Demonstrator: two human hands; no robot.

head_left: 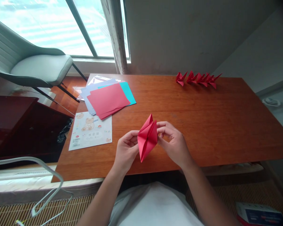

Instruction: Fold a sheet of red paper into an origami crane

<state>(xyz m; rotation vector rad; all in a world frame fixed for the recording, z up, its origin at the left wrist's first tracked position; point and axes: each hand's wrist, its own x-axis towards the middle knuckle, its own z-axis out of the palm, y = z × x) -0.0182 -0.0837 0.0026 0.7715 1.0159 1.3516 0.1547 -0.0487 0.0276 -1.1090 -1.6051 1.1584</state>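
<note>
A folded red paper piece (147,138), diamond-shaped with a central crease, is held upright above the front of the wooden table (202,125). My left hand (126,150) pinches its left edge with fingers closed. On the opposite side, my right hand (173,141) grips the right edge, fingers curled onto the paper. Both hands hover just over the table's near edge.
A stack of red, blue and lilac paper sheets (108,99) lies at the table's back left, with a printed bear sheet (91,130) in front. Several finished red folded figures (198,78) line the back edge. A grey chair (37,67) stands by the window at left.
</note>
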